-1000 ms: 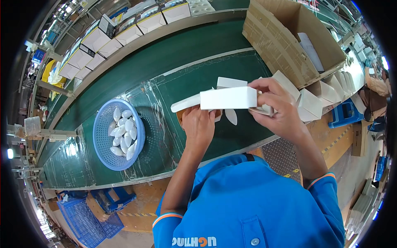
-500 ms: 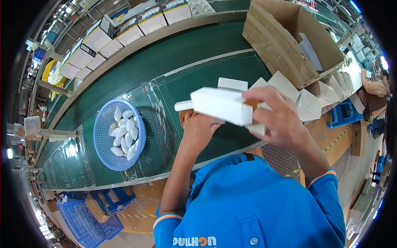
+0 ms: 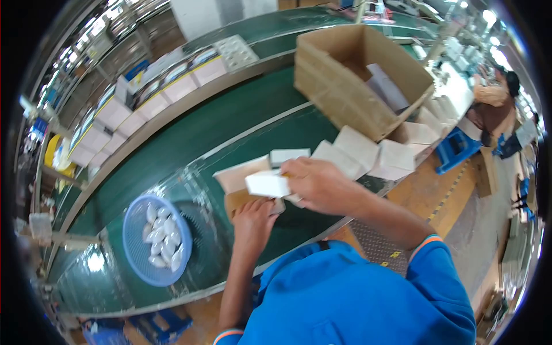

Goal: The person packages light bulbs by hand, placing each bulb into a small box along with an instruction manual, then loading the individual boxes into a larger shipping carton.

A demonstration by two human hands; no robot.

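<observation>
My right hand [image 3: 322, 184] is closed around a small white box [image 3: 266, 184], holding it tilted over an open carton [image 3: 238, 176] with a raised flap and a brown inside. My left hand [image 3: 253, 222] grips the near edge of that carton, its fingers curled over the rim. Just behind, another white box [image 3: 287, 156] lies on the green conveyor belt [image 3: 230, 141]. Whether anything lies inside the open carton is hidden by my hands and the white box.
A blue basket [image 3: 131, 253] of white bulbs stands on the belt to the left. Several white open boxes [image 3: 356, 148] and a large cardboard box [image 3: 339, 95] are to the right. Packed boxes [image 3: 152, 106] line the far shelf. A person [image 3: 494, 106] sits at far right.
My right hand has brought the white box left and down over the carton. The carton's flap now shows raised. The view has shifted, too.
</observation>
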